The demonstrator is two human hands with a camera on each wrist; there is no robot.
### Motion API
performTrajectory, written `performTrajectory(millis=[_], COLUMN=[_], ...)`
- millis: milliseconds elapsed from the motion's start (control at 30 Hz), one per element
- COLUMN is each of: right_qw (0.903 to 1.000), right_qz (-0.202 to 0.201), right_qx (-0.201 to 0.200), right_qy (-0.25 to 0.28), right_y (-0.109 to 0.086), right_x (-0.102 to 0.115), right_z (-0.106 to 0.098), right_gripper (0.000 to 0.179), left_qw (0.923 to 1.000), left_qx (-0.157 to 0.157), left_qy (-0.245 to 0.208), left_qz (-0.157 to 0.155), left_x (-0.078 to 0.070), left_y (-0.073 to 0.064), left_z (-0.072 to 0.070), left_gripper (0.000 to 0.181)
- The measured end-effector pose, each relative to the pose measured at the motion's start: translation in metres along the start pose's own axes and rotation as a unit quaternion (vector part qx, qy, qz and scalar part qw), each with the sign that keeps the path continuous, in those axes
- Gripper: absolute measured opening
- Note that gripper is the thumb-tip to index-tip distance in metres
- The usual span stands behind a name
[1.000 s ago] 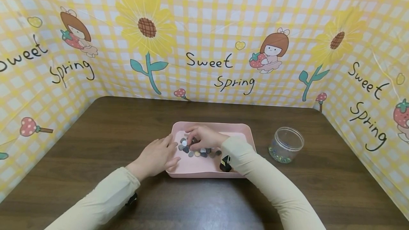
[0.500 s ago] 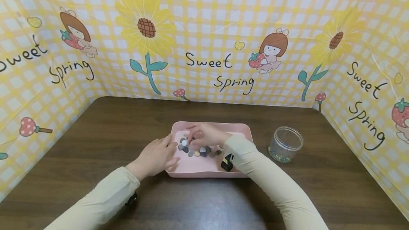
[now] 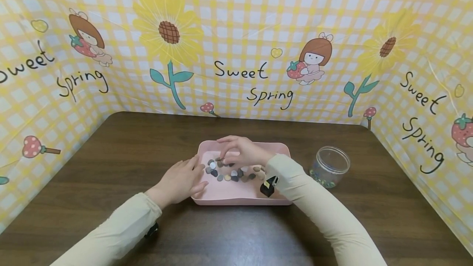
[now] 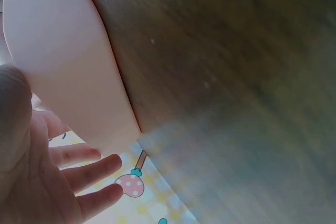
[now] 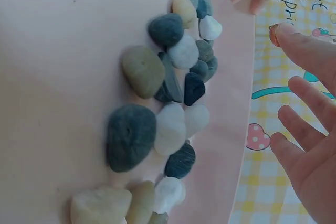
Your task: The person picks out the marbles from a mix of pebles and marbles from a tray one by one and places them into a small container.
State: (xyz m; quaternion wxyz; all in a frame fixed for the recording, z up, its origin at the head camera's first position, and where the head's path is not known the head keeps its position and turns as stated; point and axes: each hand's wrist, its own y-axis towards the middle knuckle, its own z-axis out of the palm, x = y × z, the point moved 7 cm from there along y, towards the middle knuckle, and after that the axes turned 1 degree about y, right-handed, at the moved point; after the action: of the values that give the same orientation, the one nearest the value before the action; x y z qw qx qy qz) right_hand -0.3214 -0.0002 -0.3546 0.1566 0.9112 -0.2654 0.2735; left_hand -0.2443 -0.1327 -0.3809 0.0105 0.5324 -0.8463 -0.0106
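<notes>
My left hand (image 3: 181, 180) lies at the left end of a pink tray (image 3: 236, 201), touching its rim with fingers stretched out. In the left wrist view, the fingers (image 4: 94, 174) are straight and spread beside the tray wall. My right hand (image 3: 242, 151) is above the tray's back half. The right wrist view shows its thumb and index tips pinching a small glossy orange-brown piece (image 5: 274, 35), mostly hidden; the other fingers are loosely extended. Below lie grey, white, black and tan pebbles (image 3: 235, 173) in a band across the tray.
A clear plastic jar (image 3: 332, 161) without a lid stands right of the tray, small greenish glass pieces (image 3: 327, 184) at its bottom. Brown wooden table (image 3: 155, 138) surrounds the tray. A yellow checked cloth (image 3: 236, 32) hangs behind and at both sides.
My right hand has lifted a little and moved right and back from the pebbles at the left, uncovering more of them. My left hand has not moved.
</notes>
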Motion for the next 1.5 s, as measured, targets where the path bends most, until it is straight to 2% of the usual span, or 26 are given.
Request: performTrajectory(millis=[300,533,867,1200,1500], right_qw=[0.9986,0.9986,0.9985,0.9977,0.9959], right_qz=[-0.021,-0.014,0.011,0.021,0.005], right_qx=[-0.025,-0.034,-0.047,-0.061,-0.086], right_qy=[-0.041,-0.037,-0.028,-0.022,-0.029], right_y=[-0.008,-0.016,-0.028,-0.04,-0.053], right_x=[0.004,0.004,0.006,0.003,0.001], right_z=[-0.012,-0.02,-0.036,-0.046,-0.056], right_gripper=[0.006,0.007,0.01,0.009,0.011], left_qw=[1.0,1.0,0.9991,0.9992,0.9994], left_qx=[0.004,-0.002,-0.031,-0.03,-0.025], left_qy=[-0.007,-0.003,0.022,0.016,0.017], left_qz=[-0.002,0.0,0.018,0.018,0.017], left_x=[0.001,0.001,-0.002,-0.002,-0.001], left_y=[0.0,0.0,-0.001,-0.002,-0.001], left_z=[0.002,0.002,-0.002,-0.002,-0.001], left_gripper=[0.059,0.057,0.053,0.053,0.054])
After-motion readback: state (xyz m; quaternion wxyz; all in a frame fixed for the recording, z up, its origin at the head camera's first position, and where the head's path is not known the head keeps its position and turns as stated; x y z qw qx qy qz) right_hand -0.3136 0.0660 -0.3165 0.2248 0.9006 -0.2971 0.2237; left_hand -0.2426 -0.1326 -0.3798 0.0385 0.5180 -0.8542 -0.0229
